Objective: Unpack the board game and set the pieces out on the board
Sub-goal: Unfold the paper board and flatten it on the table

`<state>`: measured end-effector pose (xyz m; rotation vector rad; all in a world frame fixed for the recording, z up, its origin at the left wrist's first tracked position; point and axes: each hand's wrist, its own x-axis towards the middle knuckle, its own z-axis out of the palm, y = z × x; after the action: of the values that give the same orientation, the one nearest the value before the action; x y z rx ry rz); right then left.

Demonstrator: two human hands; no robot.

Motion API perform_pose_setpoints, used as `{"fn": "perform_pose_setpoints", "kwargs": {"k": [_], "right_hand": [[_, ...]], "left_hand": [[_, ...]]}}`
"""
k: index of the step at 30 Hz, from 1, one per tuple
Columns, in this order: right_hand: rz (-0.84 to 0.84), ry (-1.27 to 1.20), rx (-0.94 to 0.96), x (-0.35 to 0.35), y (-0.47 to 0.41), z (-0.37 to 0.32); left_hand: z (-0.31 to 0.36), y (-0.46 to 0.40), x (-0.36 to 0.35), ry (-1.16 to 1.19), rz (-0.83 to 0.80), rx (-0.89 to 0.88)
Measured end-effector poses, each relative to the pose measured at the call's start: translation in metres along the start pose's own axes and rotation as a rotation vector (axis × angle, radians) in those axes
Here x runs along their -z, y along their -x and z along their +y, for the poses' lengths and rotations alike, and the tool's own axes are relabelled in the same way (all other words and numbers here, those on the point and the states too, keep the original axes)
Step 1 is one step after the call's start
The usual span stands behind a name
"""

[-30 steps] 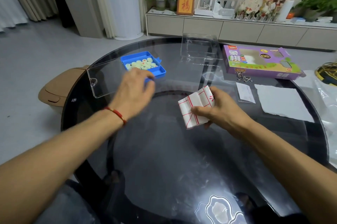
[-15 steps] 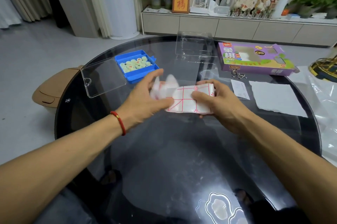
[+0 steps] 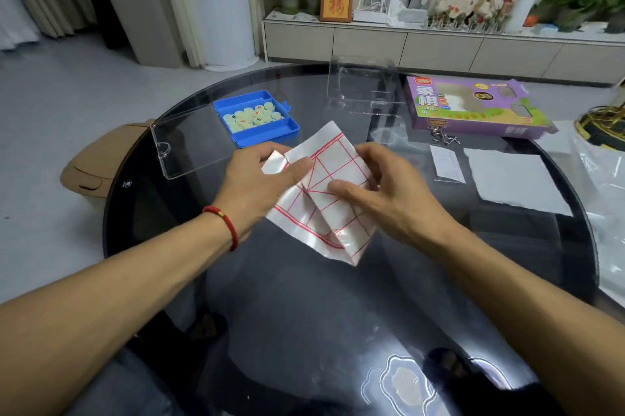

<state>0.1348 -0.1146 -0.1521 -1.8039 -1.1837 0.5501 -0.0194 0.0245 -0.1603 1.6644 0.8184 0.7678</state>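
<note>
Head cam, L to R: clear lid [image 3: 189, 141], blue tray [image 3: 267, 135] w/ pale xiangqi pieces [image 3: 252, 117] far left; left hand [image 3: 257, 189] & right hand [image 3: 382, 192] both pinch half-folded paper board [image 3: 324, 192] over glass table [image 3: 304, 297] centre; purple game box [image 3: 473, 107] far right, maybe empty.

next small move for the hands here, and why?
Probably pull the hands apart to open the next fold. Left hand and right hand both pinch the paper game board, which is creased and folded above the glass table; the pieces sit in the blue case.
</note>
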Motion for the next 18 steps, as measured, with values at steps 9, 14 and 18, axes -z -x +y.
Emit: {"fn": "perform_pose_setpoints", "kwargs": {"k": [9, 14, 18], "right_hand": [[0.314, -0.773, -0.261, 0.034, -0.011, 0.014], [0.349, -0.731, -0.278, 0.038, -0.011, 0.007], [0.286, -0.625, -0.260, 0.031, -0.010, 0.003]], "left_hand": [[-0.019, -0.019, 0.022, -0.379, 0.061, 0.000], [-0.003, -0.008, 0.016, -0.765, -0.089, -0.335], [0.026, 0.015, -0.008, -0.197, -0.421, -0.108]]}}
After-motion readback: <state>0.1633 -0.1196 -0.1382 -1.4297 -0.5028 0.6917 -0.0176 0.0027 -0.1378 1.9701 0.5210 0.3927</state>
